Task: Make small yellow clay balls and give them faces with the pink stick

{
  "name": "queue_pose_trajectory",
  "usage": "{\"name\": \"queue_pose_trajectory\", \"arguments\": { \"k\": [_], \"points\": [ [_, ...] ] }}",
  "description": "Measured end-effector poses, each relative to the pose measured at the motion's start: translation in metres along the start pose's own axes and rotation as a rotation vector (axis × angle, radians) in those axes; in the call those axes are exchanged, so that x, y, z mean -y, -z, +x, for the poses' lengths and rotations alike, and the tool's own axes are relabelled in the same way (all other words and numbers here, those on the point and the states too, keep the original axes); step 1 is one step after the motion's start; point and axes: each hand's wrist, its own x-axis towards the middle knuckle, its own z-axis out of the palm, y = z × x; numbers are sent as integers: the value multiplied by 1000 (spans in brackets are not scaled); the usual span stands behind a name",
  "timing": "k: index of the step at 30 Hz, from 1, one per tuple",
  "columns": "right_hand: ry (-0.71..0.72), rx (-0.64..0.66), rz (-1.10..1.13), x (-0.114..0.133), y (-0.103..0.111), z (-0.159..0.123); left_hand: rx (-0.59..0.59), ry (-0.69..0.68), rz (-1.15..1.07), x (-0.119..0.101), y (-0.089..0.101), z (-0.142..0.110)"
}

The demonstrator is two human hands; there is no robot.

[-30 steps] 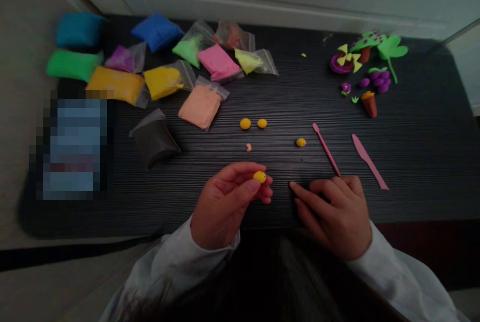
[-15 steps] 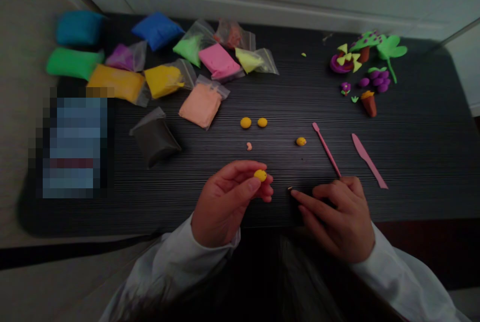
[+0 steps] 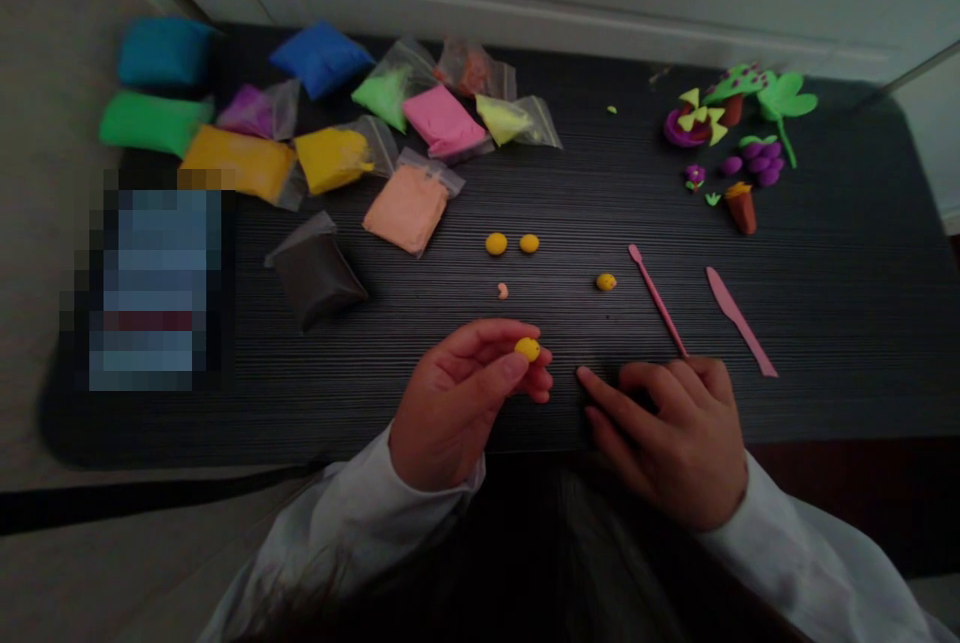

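While the left hand (image 3: 457, 403) pinches a dotted yellow clay ball (image 3: 528, 350) above the bench (image 3: 840, 323), light pressure best protects its shape; whether the pointing right hand (image 3: 679, 443) grips anything, I cannot tell.

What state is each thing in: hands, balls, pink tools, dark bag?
Left hand: pinching a dotted yellow ball
Right hand: index extended, fingertip at table
Two yellow balls: lying apart
Other dotted ball: lying loose
Pink stick: lying flat
Pink knife: lying flat
Dark bag: filled
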Motion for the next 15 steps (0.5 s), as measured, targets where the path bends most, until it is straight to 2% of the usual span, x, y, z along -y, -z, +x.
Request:
{"name": "queue_pose_trajectory", "arguments": {
  "k": [15],
  "points": [
    [-66,65,-102,13,2,-4,7,4,-16,0,0,-1]
  ]
}}
